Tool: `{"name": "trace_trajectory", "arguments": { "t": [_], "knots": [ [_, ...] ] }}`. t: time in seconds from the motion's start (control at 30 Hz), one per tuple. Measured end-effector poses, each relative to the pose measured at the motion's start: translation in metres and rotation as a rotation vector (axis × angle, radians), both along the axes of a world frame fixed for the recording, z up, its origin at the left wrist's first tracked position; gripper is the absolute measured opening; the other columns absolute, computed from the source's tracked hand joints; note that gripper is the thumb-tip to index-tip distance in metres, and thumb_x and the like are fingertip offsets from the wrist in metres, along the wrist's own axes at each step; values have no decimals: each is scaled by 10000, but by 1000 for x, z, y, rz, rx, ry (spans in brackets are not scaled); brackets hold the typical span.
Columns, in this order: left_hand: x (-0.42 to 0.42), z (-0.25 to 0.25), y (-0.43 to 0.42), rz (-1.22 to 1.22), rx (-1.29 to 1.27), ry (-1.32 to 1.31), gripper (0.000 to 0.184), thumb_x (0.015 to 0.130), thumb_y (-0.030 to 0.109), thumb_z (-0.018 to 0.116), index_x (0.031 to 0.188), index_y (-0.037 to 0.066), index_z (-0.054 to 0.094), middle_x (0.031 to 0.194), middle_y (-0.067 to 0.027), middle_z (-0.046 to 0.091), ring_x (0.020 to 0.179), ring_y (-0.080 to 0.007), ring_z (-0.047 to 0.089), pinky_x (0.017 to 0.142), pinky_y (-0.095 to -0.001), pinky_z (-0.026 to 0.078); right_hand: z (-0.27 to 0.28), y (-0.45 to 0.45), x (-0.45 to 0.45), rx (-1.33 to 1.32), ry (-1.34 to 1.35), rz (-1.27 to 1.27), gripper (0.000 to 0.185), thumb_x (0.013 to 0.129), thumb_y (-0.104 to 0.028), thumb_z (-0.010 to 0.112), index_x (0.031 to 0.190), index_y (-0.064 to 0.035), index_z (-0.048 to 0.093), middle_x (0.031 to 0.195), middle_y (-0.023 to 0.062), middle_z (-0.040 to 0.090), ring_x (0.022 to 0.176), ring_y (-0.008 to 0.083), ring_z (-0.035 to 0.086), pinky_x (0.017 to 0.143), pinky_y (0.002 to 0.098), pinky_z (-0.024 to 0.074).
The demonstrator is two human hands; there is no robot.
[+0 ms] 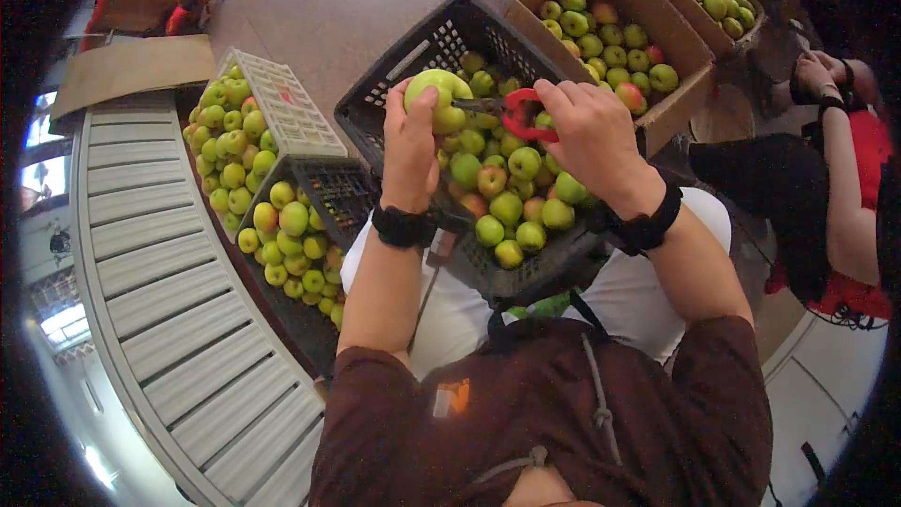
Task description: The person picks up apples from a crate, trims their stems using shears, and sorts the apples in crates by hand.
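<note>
My left hand (409, 145) is closed around a green apple (437, 86) and holds it up over a black plastic crate (368, 122). In my right hand (593, 131) is a pair of red-handled scissors (516, 118), their dark blades pointing left at the apple. Whether the blades touch the stem cannot be made out. Below both hands, many green and reddish apples (507, 208) lie in the crate, which stands tilted between my knees.
Cardboard boxes of apples (615, 56) stand ahead to the right. On the left are a white crate (296, 103), more apples (230, 141) and a slatted conveyor (174, 272). Another person's hands (821, 73) are at the right.
</note>
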State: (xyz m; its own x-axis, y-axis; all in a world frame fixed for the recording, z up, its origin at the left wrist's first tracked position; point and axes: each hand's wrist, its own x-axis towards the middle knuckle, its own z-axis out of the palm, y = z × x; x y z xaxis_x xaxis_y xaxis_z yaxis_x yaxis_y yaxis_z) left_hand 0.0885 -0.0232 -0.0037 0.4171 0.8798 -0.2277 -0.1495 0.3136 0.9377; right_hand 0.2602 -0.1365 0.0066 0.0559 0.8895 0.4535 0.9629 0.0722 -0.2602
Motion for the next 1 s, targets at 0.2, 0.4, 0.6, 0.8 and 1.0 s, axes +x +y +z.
{"name": "trace_trajectory", "arguments": {
  "t": [0.2,0.4,0.6,0.8,1.0],
  "knots": [
    [-4,1,-3,-35,-34,30,266,879,275,479,1067,87,475,989,-54,550,887,-181,570,739,-335,492,1,-1,2,-67,62,39,251,615,-94,653,811,-55,500,728,84,565,694,275,591,619,380,483],
    [-9,-6,5,-72,-144,-34,313,882,318,469,1065,67,504,986,-80,580,873,-212,592,730,-345,498,-1,1,4,-112,75,18,269,608,-99,678,812,-60,507,736,97,571,720,292,596,626,390,489],
    [-12,2,7,-106,-418,-170,389,872,376,450,1074,52,522,993,-112,603,847,-271,621,617,-309,492,12,-1,12,13,388,-83,456,611,-89,739,1017,-32,540,818,118,598,711,271,594,638,324,476],
    [-9,-2,9,-223,-473,-214,431,886,411,426,1110,53,511,1035,-138,605,900,-265,616,648,-320,518,13,1,9,-82,709,-161,418,672,-197,702,999,5,538,795,145,607,728,252,606,669,328,477],
    [-1,-1,1,-275,-481,-270,339,878,311,486,1082,42,506,1009,-118,598,923,-254,598,613,-306,455,13,3,8,-192,870,-161,462,680,-293,700,981,23,550,779,145,624,704,220,607,665,332,480]
  ]
}}
